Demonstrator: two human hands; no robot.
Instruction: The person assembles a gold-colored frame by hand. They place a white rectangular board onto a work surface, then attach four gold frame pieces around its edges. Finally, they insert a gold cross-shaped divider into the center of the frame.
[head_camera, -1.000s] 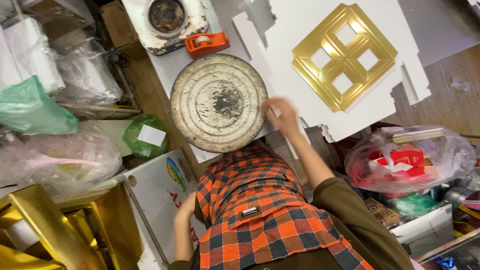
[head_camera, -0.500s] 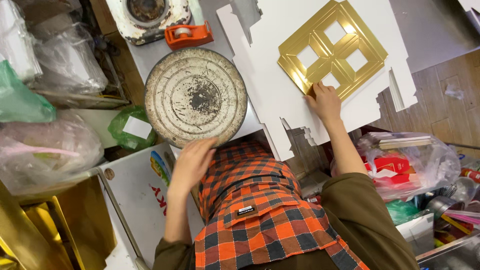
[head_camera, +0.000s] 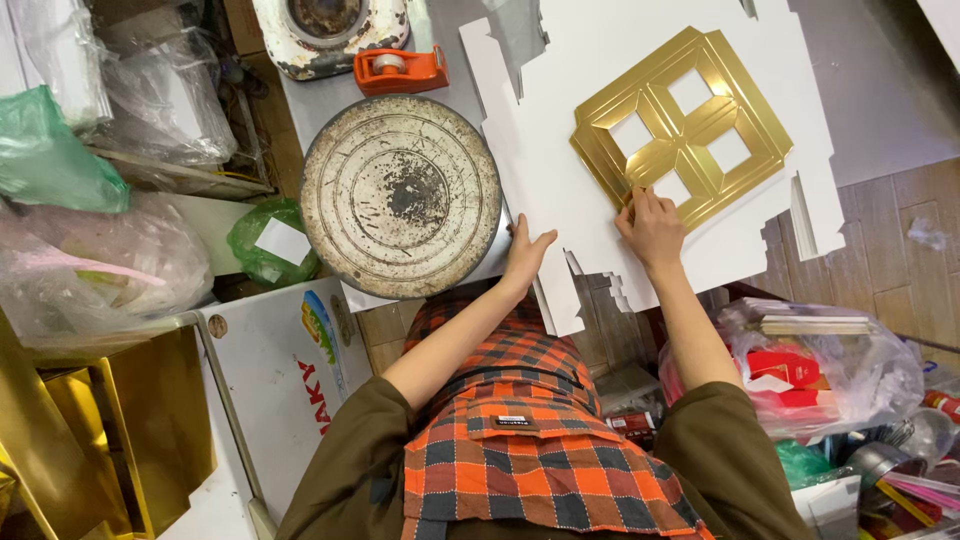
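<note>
Left hand (head_camera: 525, 250) flat on white card (head_camera: 600, 60), right hand (head_camera: 652, 225) pinching gold frame (head_camera: 682, 125); a careless tug could crease it.

Round tin lid (head_camera: 402, 196) left of white card sheet (head_camera: 560, 150), lattice cutout (head_camera: 682, 127) on it.

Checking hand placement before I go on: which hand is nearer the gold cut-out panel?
Right. The right hand touches the gold cut-out panel's lower edge; the left hand rests apart from it on the white card's edge, beside the round metal disc.
</note>
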